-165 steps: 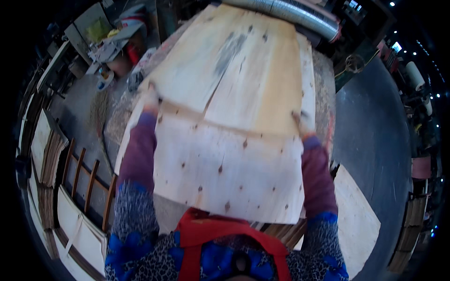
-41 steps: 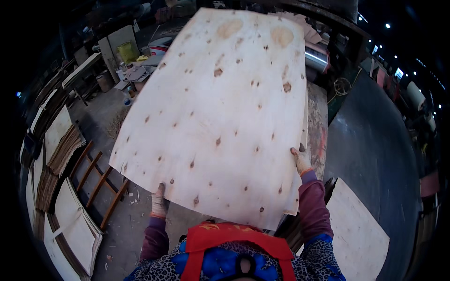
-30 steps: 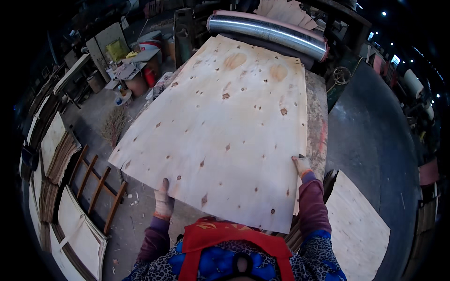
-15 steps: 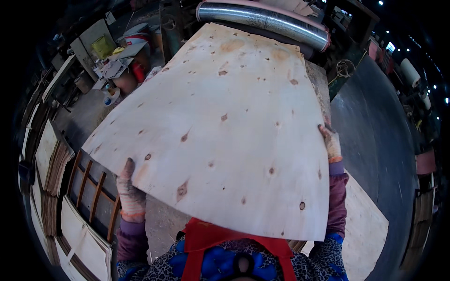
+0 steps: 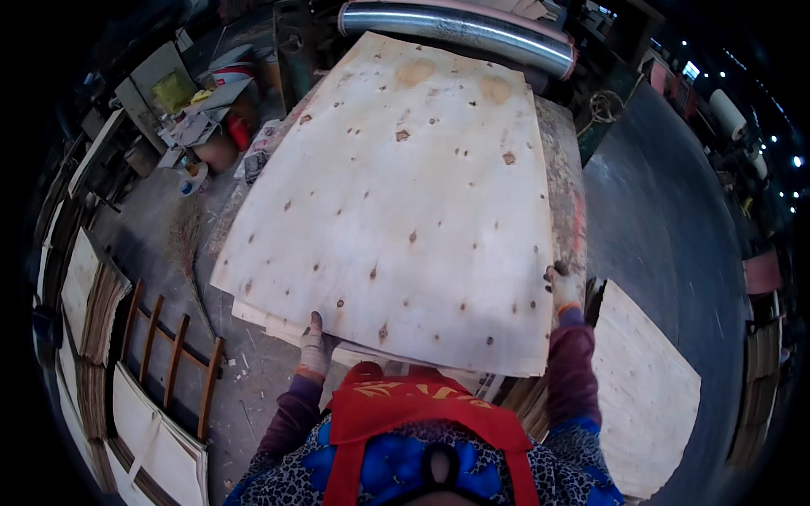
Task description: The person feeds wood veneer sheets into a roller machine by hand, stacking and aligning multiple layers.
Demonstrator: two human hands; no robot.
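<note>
A large pale wood veneer sheet with brown knots spreads out before me, over other sheets whose edges stick out at the near left. My left hand, in a light glove with a dark thumb tip, grips the near edge, thumb on top and fingers hidden beneath. On the right edge, near the corner, my right hand pinches the sheet with its dark fingertips. A worn work table shows along the right side of the stack.
A shiny metal roller lies across the far end. More veneer sheets are low at the right; stacks and a wooden rack stand at the left. A twig broom is beyond the rack. Buckets and clutter fill the far left.
The veneer sheet has come down and flattened onto the stack. My left hand has moved right and nearer along the edge; my right hand has shifted left and nearer.
</note>
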